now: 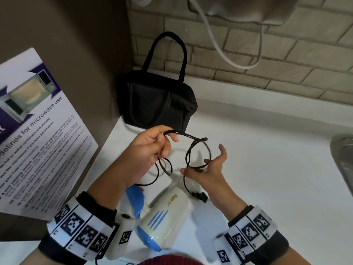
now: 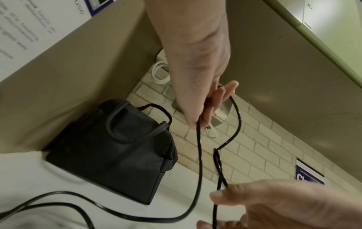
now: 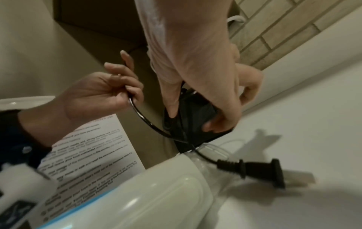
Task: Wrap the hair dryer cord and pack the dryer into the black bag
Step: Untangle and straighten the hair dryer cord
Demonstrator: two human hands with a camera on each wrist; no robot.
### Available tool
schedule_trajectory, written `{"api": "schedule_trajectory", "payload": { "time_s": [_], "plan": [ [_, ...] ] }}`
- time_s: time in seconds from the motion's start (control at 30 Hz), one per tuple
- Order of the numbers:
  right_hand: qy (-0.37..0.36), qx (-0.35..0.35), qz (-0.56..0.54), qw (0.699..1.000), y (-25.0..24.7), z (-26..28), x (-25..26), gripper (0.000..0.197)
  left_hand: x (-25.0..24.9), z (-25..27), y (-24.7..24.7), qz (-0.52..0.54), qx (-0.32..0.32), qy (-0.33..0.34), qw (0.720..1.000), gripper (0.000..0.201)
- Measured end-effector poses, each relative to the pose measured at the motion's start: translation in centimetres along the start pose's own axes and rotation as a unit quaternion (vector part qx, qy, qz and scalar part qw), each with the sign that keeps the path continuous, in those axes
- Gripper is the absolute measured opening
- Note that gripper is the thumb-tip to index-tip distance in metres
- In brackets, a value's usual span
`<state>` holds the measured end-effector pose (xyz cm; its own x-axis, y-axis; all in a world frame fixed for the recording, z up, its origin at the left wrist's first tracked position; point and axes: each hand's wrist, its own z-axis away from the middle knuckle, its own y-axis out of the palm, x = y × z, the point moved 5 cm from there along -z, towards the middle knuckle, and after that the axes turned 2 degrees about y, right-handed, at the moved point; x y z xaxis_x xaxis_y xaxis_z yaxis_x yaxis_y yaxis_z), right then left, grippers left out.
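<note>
The black bag [image 1: 156, 104] stands upright in the counter's back left corner, handles up, top closed as far as I can see. A cream and blue hair dryer [image 1: 164, 213] lies on the counter below my hands. Its black cord [image 1: 191, 150] runs up in loops between both hands. My left hand [image 1: 150, 148] grips several gathered loops in curled fingers. My right hand [image 1: 210, 169] pinches the cord between thumb and forefinger, other fingers spread. The plug [image 3: 254, 172] lies on the counter beside the dryer's nozzle. In the left wrist view the bag [image 2: 109, 148] sits just behind the cord.
A microwave guidelines poster [image 1: 38, 140] leans on the left wall. A metal sink rim [image 1: 343, 159] shows at the right edge. A white cable [image 1: 219, 44] hangs from a fixture on the brick wall. The white counter [image 1: 267, 178] stretches to the right.
</note>
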<state>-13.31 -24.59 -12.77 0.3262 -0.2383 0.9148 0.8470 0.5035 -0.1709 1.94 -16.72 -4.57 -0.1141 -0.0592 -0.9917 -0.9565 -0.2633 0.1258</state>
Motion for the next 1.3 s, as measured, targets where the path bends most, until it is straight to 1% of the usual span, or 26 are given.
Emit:
{"api": "schedule_trajectory", "payload": {
  "time_s": [0.03, 0.1, 0.17, 0.2, 0.27, 0.33, 0.4, 0.43, 0.47, 0.53, 0.6, 0.67, 0.7, 0.77, 0.83, 0.93, 0.97, 1.03, 1.07, 1.1, 1.13, 1.17, 1.2, 1.23, 1.3],
  "plan": [
    [0.013, 0.02, -0.024, 0.999, 0.1, 0.0, -0.2, 0.119, 0.2, 0.0, -0.5, 0.02, -0.006, 0.002, 1.0, 0.034],
    [0.033, 0.069, -0.058, 0.995, -0.1, 0.2, -0.5, 0.112, 0.8, 0.1, -1.6, 0.047, -0.022, -0.003, 0.999, 0.045],
    [0.029, 0.112, -0.07, 0.991, -0.7, 0.5, -0.3, 0.097, 1.5, 0.2, -2.9, 0.062, -0.056, -0.015, 0.996, 0.052],
    [0.023, 0.119, -0.069, 0.99, -1.1, 0.6, 0.0, 0.088, 1.9, 0.3, -3.7, 0.071, -0.076, -0.022, 0.994, 0.053],
    [0.018, 0.109, -0.079, 0.991, -2.2, 0.5, 0.4, 0.066, 2.8, 0.4, -5.0, 0.061, -0.103, -0.038, 0.992, 0.052],
    [0.011, 0.084, -0.111, 0.99, -3.5, 0.1, 0.4, 0.044, 3.4, 0.7, -6.2, 0.021, -0.121, -0.053, 0.991, 0.052],
    [0.007, 0.054, -0.134, 0.989, -4.9, -0.2, 0.2, 0.033, 4.1, 0.9, -7.5, -0.035, -0.136, -0.067, 0.988, 0.057],
    [0.006, 0.036, -0.141, 0.989, -5.7, -0.3, 0.2, 0.028, 4.4, 1.0, -8.1, -0.078, -0.139, -0.071, 0.985, 0.054],
    [0.006, 0.018, -0.151, 0.988, -6.4, -0.3, 0.2, 0.026, 4.7, 1.1, -8.5, -0.13, -0.14, -0.073, 0.979, 0.047],
    [0.015, -0.016, -0.178, 0.984, -7.9, -0.4, 0.0, 0.025, 5.0, 1.1, -8.8, -0.223, -0.14, -0.074, 0.962, 0.031],
    [0.026, -0.038, -0.201, 0.979, -9.0, -0.5, -0.1, 0.025, 5.3, 1.1, -8.5, -0.283, -0.136, -0.075, 0.946, 0.031],
    [0.033, -0.052, -0.214, 0.975, -9.8, -0.5, -0.1, 0.026, 5.7, 1.1, -8.1, -0.321, -0.108, -0.085, 0.937, 0.035],
    [0.035, -0.059, -0.216, 0.974, -10.1, -0.4, -0.1, 0.026, 6.1, 1.1, -8.1, -0.332, -0.095, -0.091, 0.934, 0.033],
    [0.032, -0.067, -0.195, 0.978, -10.3, -0.2, 0.1, 0.026, 6.5, 1.2, -8.0, -0.347, -0.085, -0.101, 0.928, 0.031],
    [0.027, -0.056, -0.163, 0.985, -10.0, 0.4, 0.4, 0.021, 6.9, 1.2, -7.9, -0.357, -0.086, -0.101, 0.925, 0.033],
    [0.03, -0.047, -0.111, 0.992, -9.3, 1.2, 0.8, 0.017, 7.5, 1.2, -6.6, -0.375, -0.057, -0.109, 0.919, 0.035],
    [0.028, -0.049, -0.095, 0.994, -9.1, 1.4, 0.9, 0.018, 7.7, 1.1, -6.1, -0.389, -0.049, -0.103, 0.914, 0.034],
    [0.011, -0.054, -0.071, 0.996, -8.6, 1.6, 1.2, 0.019, 7.2, 0.8, -4.8, -0.437, -0.056, -0.073, 0.895, 0.033],
    [0.003, -0.054, -0.059, 0.997, -8.3, 1.7, 1.3, 0.02, 6.6, 0.6, -3.9, -0.455, -0.061, -0.05, 0.887, 0.041],
    [-0.004, -0.053, -0.047, 0.997, -8.0, 1.8, 1.4, 0.02, 5.9, 0.5, -3.0, -0.467, -0.059, -0.028, 0.882, 0.054],
    [-0.01, -0.05, -0.036, 0.998, -7.7, 2.0, 1.5, 0.019, 5.2, 0.3, -2.1, -0.482, -0.051, -0.011, 0.875, 0.067],
    [-0.015, -0.047, -0.027, 0.998, -7.5, 2.1, 1.5, 0.019, 4.7, 0.1, -1.2, -0.493, -0.042, 0.003, 0.869, 0.074],
    [-0.019, -0.042, -0.02, 0.999, -7.2, 2.3, 1.6, 0.019, 4.3, -0.1, -0.5, -0.489, -0.035, 0.009, 0.872, 0.074],
    [-0.025, -0.035, -0.015, 0.999, -6.9, 2.4, 1.7, 0.019, 4.1, -0.4, 0.2, -0.459, -0.032, 0.009, 0.888, 0.066],
    [-0.039, -0.017, -0.009, 0.999, -6.2, 2.7, 1.9, 0.019, 3.9, -1.0, 1.6, -0.363, -0.027, -0.009, 0.931, 0.042]
  ]
}}
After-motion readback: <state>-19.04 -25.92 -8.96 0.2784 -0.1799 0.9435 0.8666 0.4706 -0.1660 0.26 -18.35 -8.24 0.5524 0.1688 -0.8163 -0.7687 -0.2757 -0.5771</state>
